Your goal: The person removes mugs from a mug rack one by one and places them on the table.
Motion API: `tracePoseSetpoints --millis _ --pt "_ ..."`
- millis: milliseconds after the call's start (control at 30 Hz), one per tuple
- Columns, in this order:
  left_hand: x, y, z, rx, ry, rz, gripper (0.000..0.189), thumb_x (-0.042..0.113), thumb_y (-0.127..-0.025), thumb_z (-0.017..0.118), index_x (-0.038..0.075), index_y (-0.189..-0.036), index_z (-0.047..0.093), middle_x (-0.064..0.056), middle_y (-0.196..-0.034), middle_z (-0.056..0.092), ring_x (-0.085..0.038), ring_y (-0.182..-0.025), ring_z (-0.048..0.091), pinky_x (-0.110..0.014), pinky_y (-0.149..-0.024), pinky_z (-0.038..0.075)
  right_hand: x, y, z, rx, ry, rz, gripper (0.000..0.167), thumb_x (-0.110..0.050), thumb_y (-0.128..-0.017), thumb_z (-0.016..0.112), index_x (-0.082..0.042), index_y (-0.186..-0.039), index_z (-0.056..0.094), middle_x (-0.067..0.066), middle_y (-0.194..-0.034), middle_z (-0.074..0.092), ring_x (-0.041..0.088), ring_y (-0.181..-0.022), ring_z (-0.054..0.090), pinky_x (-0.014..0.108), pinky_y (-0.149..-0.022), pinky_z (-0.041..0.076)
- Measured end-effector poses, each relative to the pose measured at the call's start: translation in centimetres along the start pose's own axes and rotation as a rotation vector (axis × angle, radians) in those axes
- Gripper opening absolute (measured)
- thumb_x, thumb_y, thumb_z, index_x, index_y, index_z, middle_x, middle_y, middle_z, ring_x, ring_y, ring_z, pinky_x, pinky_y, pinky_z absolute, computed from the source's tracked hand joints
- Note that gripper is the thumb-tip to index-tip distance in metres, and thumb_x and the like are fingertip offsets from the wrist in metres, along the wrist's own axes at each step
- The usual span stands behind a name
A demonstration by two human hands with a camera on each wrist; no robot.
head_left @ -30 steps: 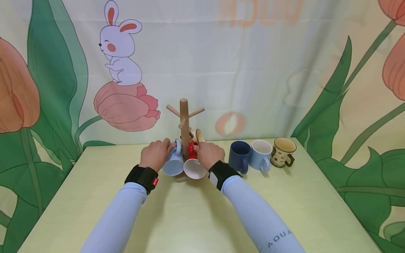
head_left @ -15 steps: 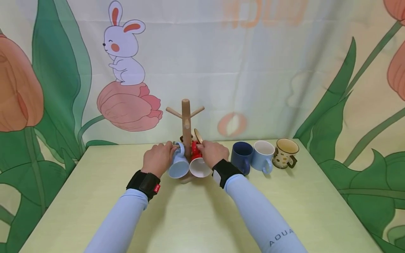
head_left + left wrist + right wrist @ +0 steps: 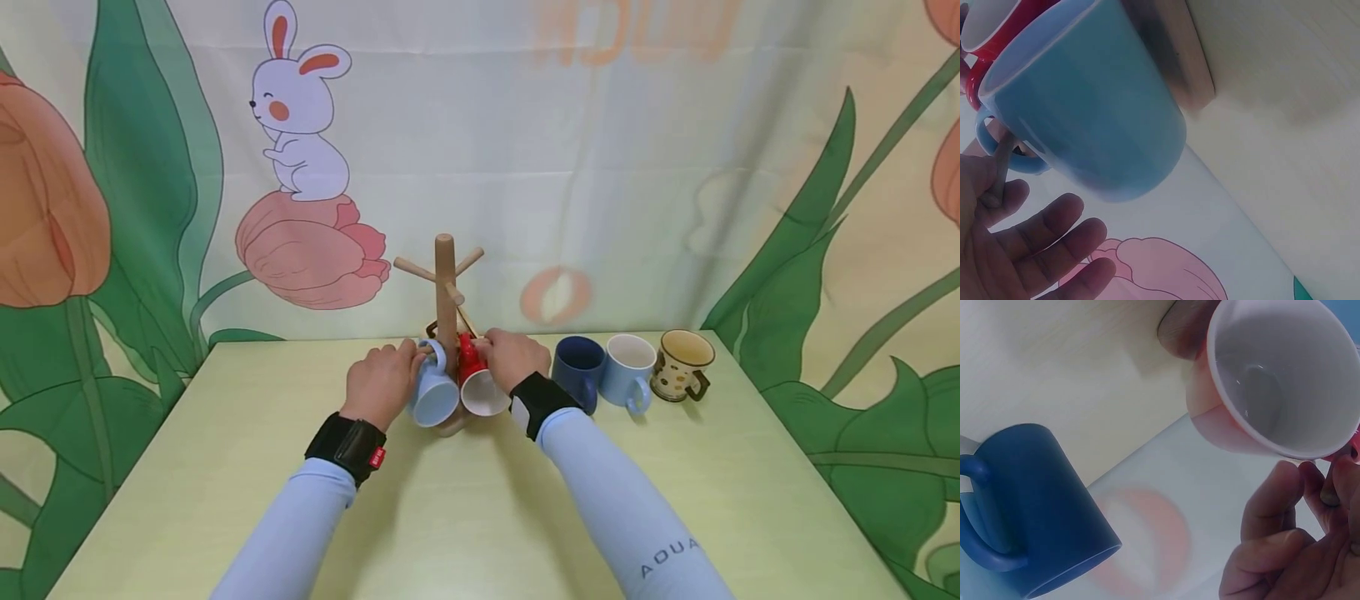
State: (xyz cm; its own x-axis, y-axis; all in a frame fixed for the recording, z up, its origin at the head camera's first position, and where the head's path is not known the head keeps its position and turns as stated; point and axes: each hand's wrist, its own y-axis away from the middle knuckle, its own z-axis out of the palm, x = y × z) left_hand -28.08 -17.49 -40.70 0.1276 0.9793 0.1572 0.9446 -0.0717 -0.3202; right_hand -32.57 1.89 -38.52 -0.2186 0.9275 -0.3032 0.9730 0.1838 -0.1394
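A wooden mug tree (image 3: 445, 283) stands at the back of the table. My left hand (image 3: 381, 385) pinches one of its lower pegs (image 3: 999, 165) between thumb and index finger, the other fingers spread. On that peg a light blue mug (image 3: 1094, 103) hangs by its handle, mouth tilted toward me. With my right hand (image 3: 513, 360) I pinch another lower peg (image 3: 1330, 487), beside a red mug (image 3: 471, 358) with a white inside (image 3: 1272, 381). That mug also hangs tilted. Behind the post a cream mug (image 3: 467, 321) is mostly hidden.
Right of the tree stand a dark blue mug (image 3: 579, 367), a light blue mug (image 3: 624, 371) and a cream spotted mug (image 3: 681, 364), upright in a row. A printed curtain (image 3: 600, 167) hangs behind the table (image 3: 465, 517). Upper pegs (image 3: 414, 268) jut from the post.
The mug tree has turned: its front upper peg has swung from pointing left to pointing right. The hanging mugs and both hands have shifted slightly right, with the whole view shifting too.
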Motion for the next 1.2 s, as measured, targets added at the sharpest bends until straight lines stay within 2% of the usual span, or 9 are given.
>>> tracePoseSetpoints --millis 133,433,767,1000,1200 --pt "0.14 0.19 -0.02 0.025 0.003 0.012 0.027 0.034 -0.102 0.056 0.007 -0.103 0.061 -0.014 -0.078 0.060 -0.034 -0.073 0.063 -0.045 -0.055 0.052 0.05 -0.19 -0.01 -0.006 0.002 0.002 0.027 -0.039 -0.103 0.051 -0.020 -0.106 0.070 0.006 -0.089 0.071 0.030 -0.084 0.067 0.045 -0.070 0.052" --pt "0.55 0.48 0.05 0.014 -0.008 0.009 0.029 0.035 -0.102 0.055 0.007 -0.108 0.062 -0.013 -0.080 0.061 -0.032 -0.073 0.063 -0.044 -0.055 0.054 0.16 -0.49 0.08 -0.012 0.006 0.005 0.027 -0.040 -0.103 0.051 -0.019 -0.102 0.068 0.005 -0.081 0.067 0.029 -0.080 0.066 0.042 -0.065 0.051" --pt "0.45 0.48 0.36 0.065 -0.018 0.024 0.029 0.035 -0.103 0.054 0.007 -0.098 0.059 -0.013 -0.073 0.057 -0.032 -0.067 0.062 -0.042 -0.049 0.049 0.03 -0.72 0.16 -0.028 0.009 0.015 0.028 -0.040 -0.104 0.048 -0.020 -0.103 0.068 0.005 -0.079 0.066 0.028 -0.079 0.065 0.042 -0.066 0.051" --pt "0.41 0.53 0.16 0.049 -0.012 0.014 0.029 0.036 -0.103 0.054 0.008 -0.100 0.060 -0.011 -0.072 0.056 -0.030 -0.066 0.060 -0.040 -0.049 0.048 -0.04 -0.57 -0.03 -0.026 0.001 0.015 0.028 -0.040 -0.104 0.048 -0.020 -0.104 0.068 0.005 -0.081 0.066 0.028 -0.081 0.065 0.043 -0.068 0.051" --pt "0.41 0.51 -0.03 0.011 -0.015 0.002 0.029 0.037 -0.102 0.054 0.009 -0.103 0.060 -0.010 -0.074 0.056 -0.028 -0.067 0.059 -0.039 -0.052 0.050 0.02 -0.59 0.14 -0.024 0.010 0.020 0.029 -0.040 -0.104 0.048 -0.021 -0.109 0.069 0.005 -0.084 0.067 0.028 -0.083 0.066 0.043 -0.070 0.052"
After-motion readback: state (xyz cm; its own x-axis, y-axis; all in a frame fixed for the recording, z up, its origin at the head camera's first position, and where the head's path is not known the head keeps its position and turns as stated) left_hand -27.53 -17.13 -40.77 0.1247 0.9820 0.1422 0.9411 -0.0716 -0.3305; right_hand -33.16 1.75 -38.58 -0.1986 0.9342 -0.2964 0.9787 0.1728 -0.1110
